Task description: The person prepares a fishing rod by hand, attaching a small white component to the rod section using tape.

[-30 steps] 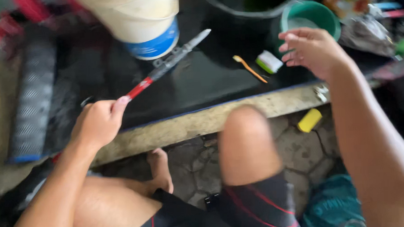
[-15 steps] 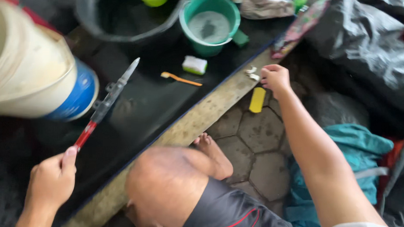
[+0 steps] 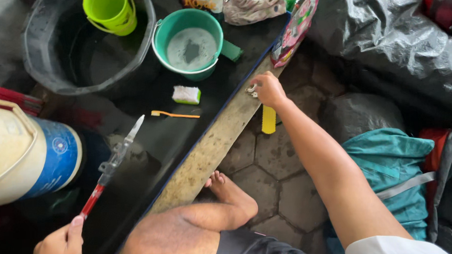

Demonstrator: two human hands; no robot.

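My left hand [image 3: 57,246] grips the red end of a long metal part [image 3: 113,163] with a grey bracket and a pale pointed tip, held over the black mat [image 3: 156,139]. My right hand [image 3: 269,89] reaches far forward to the concrete kerb [image 3: 212,150], its fingers closed around small pale metal pieces [image 3: 251,89] lying on the kerb's top. A yellow block [image 3: 269,119] lies on the paving just below that hand. My bare knee and foot are at the bottom centre.
On the mat sit a teal bucket of cloudy water [image 3: 189,41], a green-and-white sponge [image 3: 186,95], an orange toothbrush [image 3: 174,114], a black tub [image 3: 83,47] holding a lime bucket [image 3: 111,13], and a cream-and-blue pail [image 3: 26,149]. Black plastic sheet [image 3: 398,41] and teal cloth [image 3: 392,166] lie right.
The view has swung right and tilted. My right hand has stretched farther along the kerb onto the small metal pieces. My left hand keeps its hold on the long part.
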